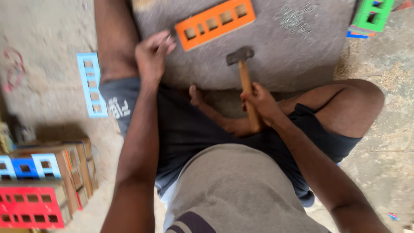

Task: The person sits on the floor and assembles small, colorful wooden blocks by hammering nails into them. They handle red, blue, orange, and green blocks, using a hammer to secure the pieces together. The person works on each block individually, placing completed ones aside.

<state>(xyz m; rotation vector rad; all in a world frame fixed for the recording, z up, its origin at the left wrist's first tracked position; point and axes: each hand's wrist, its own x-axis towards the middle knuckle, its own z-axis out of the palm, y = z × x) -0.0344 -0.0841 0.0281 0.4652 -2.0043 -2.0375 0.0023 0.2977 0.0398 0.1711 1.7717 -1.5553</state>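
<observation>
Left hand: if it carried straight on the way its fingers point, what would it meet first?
Probably the orange slotted frame: the left hand points up-right toward its near end, just short of it. Depth is unclear.

Orange frame point(214, 23); light-blue frame point(92, 84); wooden-handled hammer point(246, 82)

Wooden-handled hammer point(244, 77) with dark metal head, matt painted orange frame point(214, 23), seemingly rough stone slab point(297, 43)
</observation>
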